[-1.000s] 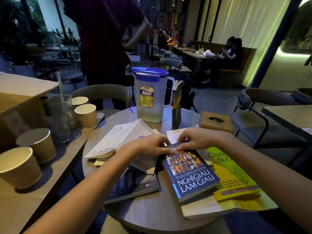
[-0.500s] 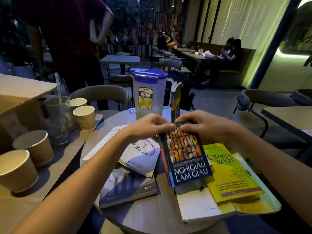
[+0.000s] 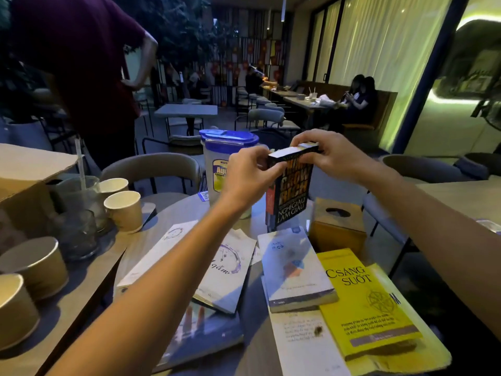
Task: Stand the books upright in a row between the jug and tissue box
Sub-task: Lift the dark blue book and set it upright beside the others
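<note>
A dark "Grow Rich" book (image 3: 294,195) stands upright on the round table (image 3: 252,335), between the blue-lidded jug (image 3: 217,164) and the wooden tissue box (image 3: 337,226). My left hand (image 3: 250,176) and my right hand (image 3: 329,156) pinch its top edge from either side. Whether another upright book stands behind it is hidden. Several books lie flat nearer me: a white one (image 3: 294,270), a yellow one (image 3: 366,302), a pale one with a purple circle (image 3: 229,270) and a dark one (image 3: 203,329).
Paper cups (image 3: 124,210) and glasses (image 3: 78,191) crowd the side table at left beside a cardboard box (image 3: 27,169). A person in a dark shirt (image 3: 81,63) stands behind a grey chair (image 3: 151,166). Another table (image 3: 466,196) lies at right.
Both hands lifted the "Grow Rich" book off the flat pile, tipped it up and carried it back; it now stands upright between jug and tissue box. The white book beneath is uncovered.
</note>
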The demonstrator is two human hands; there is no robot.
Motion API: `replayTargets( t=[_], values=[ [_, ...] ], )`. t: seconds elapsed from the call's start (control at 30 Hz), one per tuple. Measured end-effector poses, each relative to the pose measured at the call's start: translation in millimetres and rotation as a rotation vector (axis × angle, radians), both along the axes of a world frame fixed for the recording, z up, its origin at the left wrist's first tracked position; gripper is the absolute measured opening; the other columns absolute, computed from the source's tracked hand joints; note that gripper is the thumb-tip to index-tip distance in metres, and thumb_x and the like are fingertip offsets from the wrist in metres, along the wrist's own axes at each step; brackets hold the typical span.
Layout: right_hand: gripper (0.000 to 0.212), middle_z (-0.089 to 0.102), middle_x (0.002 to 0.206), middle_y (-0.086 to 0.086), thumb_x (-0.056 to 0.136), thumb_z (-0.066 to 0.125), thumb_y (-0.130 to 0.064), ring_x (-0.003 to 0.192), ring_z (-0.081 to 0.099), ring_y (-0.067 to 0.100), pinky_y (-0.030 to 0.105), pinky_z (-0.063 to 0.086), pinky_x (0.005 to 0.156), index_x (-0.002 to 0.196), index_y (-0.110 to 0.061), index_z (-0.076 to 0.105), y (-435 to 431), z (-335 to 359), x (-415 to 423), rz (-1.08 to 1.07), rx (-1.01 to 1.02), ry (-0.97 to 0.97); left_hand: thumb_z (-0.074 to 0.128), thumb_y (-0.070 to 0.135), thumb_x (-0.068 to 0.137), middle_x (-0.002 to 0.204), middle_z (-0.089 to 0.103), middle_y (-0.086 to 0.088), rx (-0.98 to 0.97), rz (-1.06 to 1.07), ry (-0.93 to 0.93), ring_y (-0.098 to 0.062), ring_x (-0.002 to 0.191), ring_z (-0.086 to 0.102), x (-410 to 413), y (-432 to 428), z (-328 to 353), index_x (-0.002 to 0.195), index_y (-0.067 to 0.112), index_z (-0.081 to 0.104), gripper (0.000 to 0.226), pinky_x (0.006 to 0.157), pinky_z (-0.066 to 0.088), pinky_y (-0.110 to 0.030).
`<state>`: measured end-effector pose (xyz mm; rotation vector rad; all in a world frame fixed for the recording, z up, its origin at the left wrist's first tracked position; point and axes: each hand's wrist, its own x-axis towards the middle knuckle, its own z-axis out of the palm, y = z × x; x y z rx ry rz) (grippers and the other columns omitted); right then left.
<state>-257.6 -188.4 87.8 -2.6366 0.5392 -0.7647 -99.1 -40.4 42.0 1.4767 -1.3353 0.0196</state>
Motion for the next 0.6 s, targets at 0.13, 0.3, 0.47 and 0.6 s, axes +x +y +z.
replayTargets(
  t=[0.13, 0.3, 0.47, 0.6],
  values=[
    [0.030, 0.061, 0.120, 0.000, 0.092, 0.068, -0.004, 0.114, 0.057, 0.020, 0.032, 0.049, 0.089, 0.118, -0.018, 0.067, -13, -20, 6, -0.053, -0.081, 0.064, 0.076, 0.031, 0.085, 0.080, 0.072, -0.003, 0.009, 0.087, -0.017, -0.017, 0.071, 0.069, -7, -22, -29, 0.097, 0.011, 0.072, 0.023, 0.063, 0.060, -0.043],
    [0.030, 0.063, 0.121, 0.004, 0.089, 0.071, 0.000, 0.113, 0.059, 0.023, 0.043, 0.051, 0.096, 0.114, -0.016, 0.070, -23, -48, 10, -0.087, -0.109, 0.075, 0.072, 0.035, 0.087, 0.083, 0.066, 0.000, 0.044, 0.139, -0.069, -0.014, 0.074, 0.063, -13, -35, -57, 0.095, 0.013, 0.068, 0.024, 0.065, 0.057, -0.041],
    [0.030, 0.061, 0.125, 0.003, 0.089, 0.069, 0.000, 0.116, 0.058, 0.024, 0.046, 0.050, 0.099, 0.114, -0.018, 0.071, -35, -51, 16, -0.118, -0.139, 0.030, 0.073, 0.033, 0.087, 0.084, 0.065, -0.003, 0.010, 0.173, -0.039, -0.019, 0.074, 0.061, -19, -49, -57, 0.094, 0.012, 0.066, 0.024, 0.065, 0.054, -0.044],
    [0.031, 0.060, 0.128, -0.003, 0.091, 0.070, -0.006, 0.115, 0.059, 0.022, 0.048, 0.052, 0.093, 0.115, -0.026, 0.068, -45, -51, 23, -0.179, -0.172, 0.072, 0.070, 0.030, 0.090, 0.091, 0.064, -0.008, 0.026, 0.216, -0.062, -0.023, 0.081, 0.060, -23, -58, -58, 0.097, 0.008, 0.064, 0.024, 0.069, 0.050, -0.039]
  ],
)
